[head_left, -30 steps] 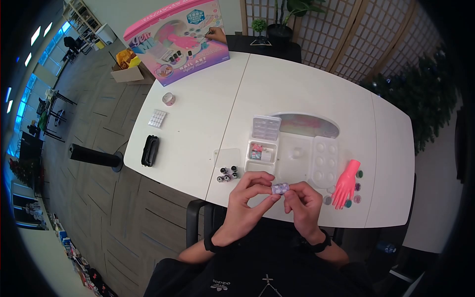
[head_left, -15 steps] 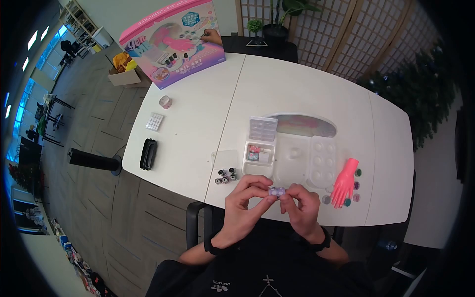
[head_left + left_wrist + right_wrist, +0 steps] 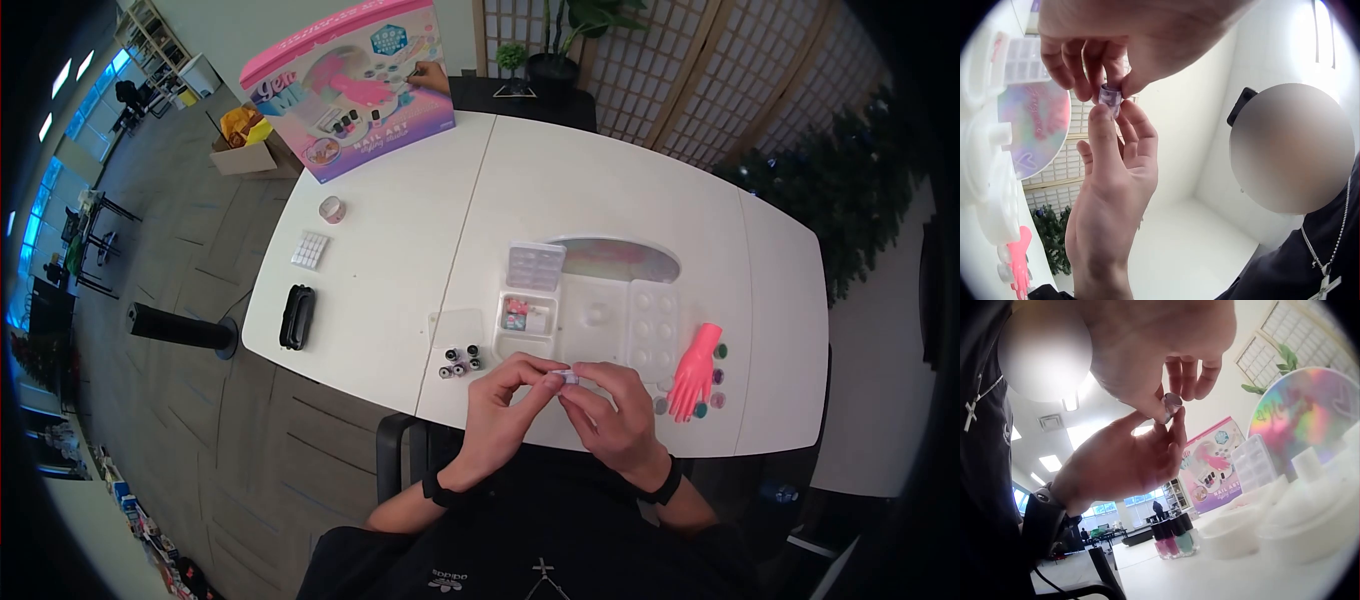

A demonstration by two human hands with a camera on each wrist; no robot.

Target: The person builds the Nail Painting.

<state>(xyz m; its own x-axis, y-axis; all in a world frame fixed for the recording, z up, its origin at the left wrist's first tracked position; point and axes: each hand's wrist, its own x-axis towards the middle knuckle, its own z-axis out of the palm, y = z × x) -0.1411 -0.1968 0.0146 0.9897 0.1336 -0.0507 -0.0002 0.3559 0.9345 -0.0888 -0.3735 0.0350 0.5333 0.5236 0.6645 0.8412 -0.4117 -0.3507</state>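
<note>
Clock directions are read from the small cylinder in the head view, 12 pointing away from the person. Bench: white top, carries the kit. Printed box: upright, 11 o'clock. White tray: 12 to 1 o'clock, lidded compartment raised, mirror at its far side. Left hand: fingers clamped on the small cylinder. Right hand: fingers clamped on the same part, at its opposite end. Pink model hand: 3 o'clock, lying flat (round pots sit beside it). Black case: between 9 and 10 o'clock. Capped bottles: grouped at 9 o'clock. White pack: 10 o'clock. Round jar: 10 o'clock, beyond the pack. Small cylinder: purple, patterned, held above the bench's near edge between both hands.
</note>
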